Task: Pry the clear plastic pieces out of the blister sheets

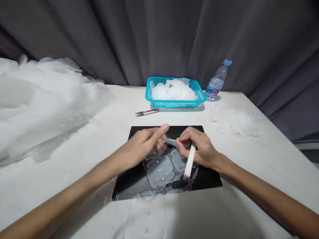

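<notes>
Above a black mat [124, 187], my right hand [199, 146] pinches a small translucent, rubbery piece [171, 142] between thumb and forefinger. The same hand also holds a white stick [190, 161], its lower end pointing down toward me; the tip is hard to make out. My left hand [147, 142] is at the piece's left end, thumb raised and apart from the fingers, which are partly hidden. Beneath both hands lies a translucent molded sheet [160, 171] with rounded rectangular parts and thin, ragged edging. Its upper part is covered by my hands.
Behind the mat stands a blue basket [175, 105] filled with translucent pieces [174, 89]. Thread snips [147, 112] lie before it, and a water bottle [217, 81] stands beside it. A large translucent heap [47, 96] is at left, a smaller scrap pile [235, 121] at right.
</notes>
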Motion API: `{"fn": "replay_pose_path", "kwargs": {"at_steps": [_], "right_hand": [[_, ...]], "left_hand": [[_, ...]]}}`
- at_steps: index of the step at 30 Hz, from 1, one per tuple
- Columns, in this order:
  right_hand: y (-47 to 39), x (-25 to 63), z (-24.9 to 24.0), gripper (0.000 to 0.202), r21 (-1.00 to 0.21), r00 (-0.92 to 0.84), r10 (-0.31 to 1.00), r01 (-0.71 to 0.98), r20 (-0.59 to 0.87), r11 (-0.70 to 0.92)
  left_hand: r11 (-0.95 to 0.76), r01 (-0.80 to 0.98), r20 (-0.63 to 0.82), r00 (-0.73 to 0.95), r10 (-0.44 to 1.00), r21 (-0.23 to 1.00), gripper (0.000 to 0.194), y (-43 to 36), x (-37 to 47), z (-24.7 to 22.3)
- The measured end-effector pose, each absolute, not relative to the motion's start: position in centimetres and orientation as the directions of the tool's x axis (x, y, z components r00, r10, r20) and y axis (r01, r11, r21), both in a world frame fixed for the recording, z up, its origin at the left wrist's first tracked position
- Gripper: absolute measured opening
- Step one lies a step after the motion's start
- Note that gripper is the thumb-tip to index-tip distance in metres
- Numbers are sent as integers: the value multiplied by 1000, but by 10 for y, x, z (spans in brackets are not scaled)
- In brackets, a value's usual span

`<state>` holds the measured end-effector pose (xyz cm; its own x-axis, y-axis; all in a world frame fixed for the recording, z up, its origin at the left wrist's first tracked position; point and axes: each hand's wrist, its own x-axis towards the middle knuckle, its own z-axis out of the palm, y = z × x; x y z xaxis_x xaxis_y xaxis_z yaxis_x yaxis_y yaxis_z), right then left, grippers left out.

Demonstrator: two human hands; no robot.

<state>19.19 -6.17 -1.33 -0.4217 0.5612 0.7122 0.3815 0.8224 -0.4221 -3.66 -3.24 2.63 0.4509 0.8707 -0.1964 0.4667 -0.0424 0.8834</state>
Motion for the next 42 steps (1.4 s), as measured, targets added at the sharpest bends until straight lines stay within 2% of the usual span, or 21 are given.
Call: {"fn": "replay_pose_path", "kwargs": {"at_steps": [2, 4, 7, 10, 13, 16, 18, 20, 21, 23, 25, 27, 28, 30, 32, 35, 37, 39, 42], "right_hand": [[-66, 189, -13, 11, -493, -528, 571, 298, 629, 818], [-66, 190, -10, 6, -571, -614, 585, 253, 529, 781], [-52, 196, -5, 10, -627, -528, 722, 390, 447, 674], [-32, 201, -2, 19, -678, -469, 826, 499, 311, 539], [-22, 201, -2, 14, -769, -564, 815, 458, 136, 445], [-21, 200, -2, 7, -821, -582, 805, 403, 110, 404], [-21, 200, -2, 7, -843, -604, 790, 369, 102, 391], [-21, 202, -2, 8, -861, -629, 774, 354, 70, 366], [-20, 204, -3, 8, -854, -624, 779, 372, 61, 364], [-16, 208, -8, 10, -770, -553, 828, 488, 92, 411], [-12, 213, -17, 13, -595, -438, 873, 650, 215, 473], [-6, 220, -26, 15, -436, -370, 865, 752, 339, 493], [-2, 223, -29, 14, -401, -363, 855, 768, 370, 499], [2, 228, -29, 6, -428, -367, 849, 744, 381, 514], [0, 230, -19, 11, -536, -341, 850, 665, 401, 520], [-18, 223, 8, 14, -650, -282, 819, 503, 500, 570], [-37, 213, 23, 16, -621, -376, 752, 424, 541, 659], [-54, 202, 30, 28, -467, -513, 626, 417, 587, 780], [-66, 191, 26, 25, -228, -576, 475, 448, 665, 864]], "left_hand": [[79, 357, -244, 448, 860, 931, 49, -35, -32, 14], [108, 256, -219, 461, 860, 961, 54, -35, -30, 0], [65, 181, -147, 484, 863, 981, 47, -34, -30, -15], [-35, 209, -79, 516, 853, 977, 41, -36, -31, -18], [-127, 258, -32, 536, 844, 958, 36, -39, -31, -14], [-192, 331, -21, 545, 838, 924, 32, -40, -32, -11], [-309, 419, 29, 554, 832, 854, 24, -43, -32, -11], [-522, 470, 151, 624, 767, 712, 9, -51, -32, -9], [-635, 460, 219, 676, 704, 621, 10, -56, -32, -8], [-795, 386, 318, 766, 559, 469, 24, -67, -31, -4], [-830, 338, 368, 775, 513, 444, 28, -77, -30, 2], [-736, 360, 345, 709, 615, 573, 18, -79, -30, 9], [-639, 366, 295, 660, 691, 676, 11, -78, -30, 12], [-366, 322, 135, 561, 816, 873, 19, -68, -30, 18], [-98, 196, -16, 512, 859, 976, 33, -55, -31, 21], [144, 77, -163, 420, 893, 987, 42, -38, -31, 21], [212, 48, -215, 352, 911, 976, 41, -35, -32, 20], [247, 30, -244, 310, 919, 968, 40, -35, -33, 19], [272, -4, -258, 301, 918, 962, 43, -40, -34, 21]]}}
